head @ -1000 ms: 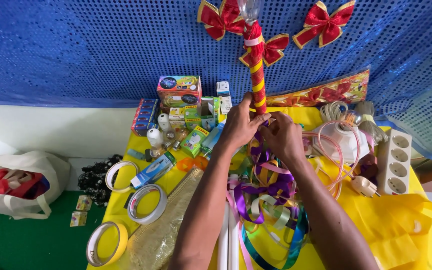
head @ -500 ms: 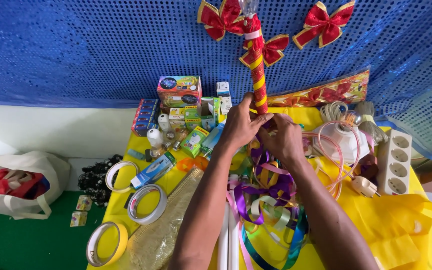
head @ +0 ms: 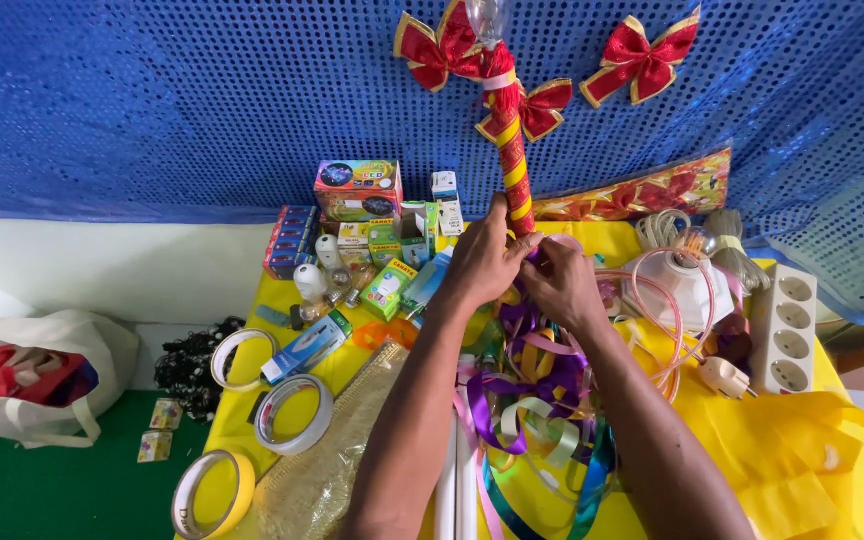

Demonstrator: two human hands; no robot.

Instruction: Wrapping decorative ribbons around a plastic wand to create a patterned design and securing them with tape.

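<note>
**Hands barely shifted at the striped stick**

Both hands have hardly moved; left hand (head: 482, 262) and right hand (head: 560, 282) pinch purple ribbon (head: 524, 318) at the red-and-yellow stick (head: 514, 172), far centre; a snagged loop could topple it.

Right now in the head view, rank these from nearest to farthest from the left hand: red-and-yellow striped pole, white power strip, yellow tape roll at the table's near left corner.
1. Striped pole, just above the left hand.
2. Power strip, far right.
3. Yellow tape roll, near left corner.
</note>
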